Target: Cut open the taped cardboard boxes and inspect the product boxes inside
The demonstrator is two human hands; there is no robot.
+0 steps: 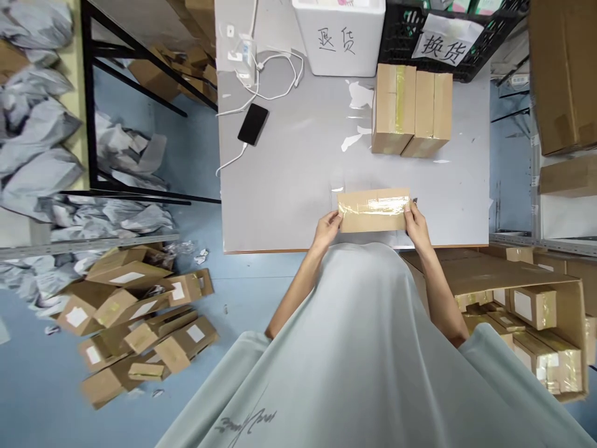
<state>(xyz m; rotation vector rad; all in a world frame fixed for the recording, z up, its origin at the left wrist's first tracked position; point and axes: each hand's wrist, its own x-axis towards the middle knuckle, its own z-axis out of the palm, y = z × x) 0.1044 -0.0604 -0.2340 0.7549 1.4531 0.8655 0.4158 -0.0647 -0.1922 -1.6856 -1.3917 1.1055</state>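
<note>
A small cardboard box point(359, 221) with shiny clear tape along its top is held level at the table's front edge, close to my body. My left hand point(328, 228) grips its left end, thumb and fingers closed on the corner. At the opposite end, my right hand point(416, 224) is closed on the box, and a small dark item peeks out beside those fingers, too small to name. Farther back on the grey table point(289, 186) stand two taped cardboard boxes, the left box point(387, 106) and the right box point(431, 109), side by side.
A black phone point(253, 124) on a white cable lies left, near a power strip point(247, 59). A white bin point(342, 37) and black crate point(401, 43) stand at the back. Opened boxes point(153, 317) litter the left floor; a large carton point(513, 274) holding boxes stands right.
</note>
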